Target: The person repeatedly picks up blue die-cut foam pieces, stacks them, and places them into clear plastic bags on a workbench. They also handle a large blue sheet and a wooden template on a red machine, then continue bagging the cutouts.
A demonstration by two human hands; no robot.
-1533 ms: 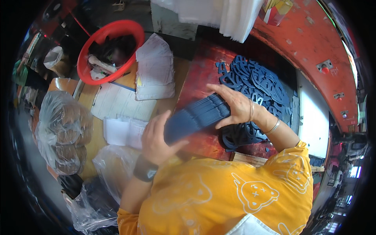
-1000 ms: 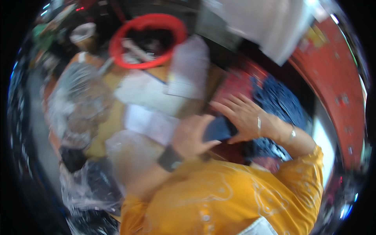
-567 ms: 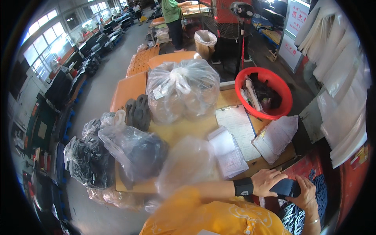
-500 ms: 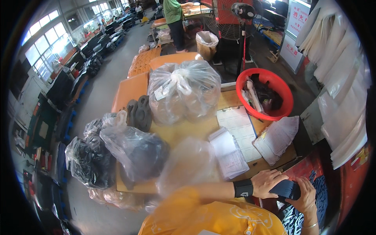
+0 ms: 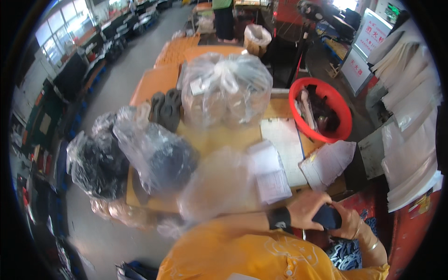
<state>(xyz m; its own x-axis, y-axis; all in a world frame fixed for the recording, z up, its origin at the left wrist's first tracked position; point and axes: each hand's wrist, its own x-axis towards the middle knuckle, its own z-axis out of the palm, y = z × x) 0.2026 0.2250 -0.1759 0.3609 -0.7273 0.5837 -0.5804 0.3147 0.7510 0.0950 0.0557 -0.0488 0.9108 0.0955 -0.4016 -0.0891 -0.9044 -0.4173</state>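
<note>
**Both hands on a dark stack at the table's near right corner**

The person in the yellow shirt stands at the near edge of the wooden table [image 5: 205, 135]. The left hand [image 5: 308, 210], with a black wristband, and the right hand [image 5: 350, 224], with bangles, meet just off the table's near right corner, both clenched around a stack of dark blue flat pieces [image 5: 326, 217]. More dark blue cut pieces [image 5: 347, 252] lie below it on a red surface.

A clear plastic bag [image 5: 219, 186] hangs over the near edge beside the left forearm. Further in sit a paper pad [image 5: 270, 172], a clipboard [image 5: 284, 147], a red basin [image 5: 322, 112] at the right edge and a big tied bag [image 5: 224, 88] at the far side.

The stack looks pinched only at its ends, so I'd worry the pieces could fan out and slip. The loose bag could also be swept off by the elbow.
</note>
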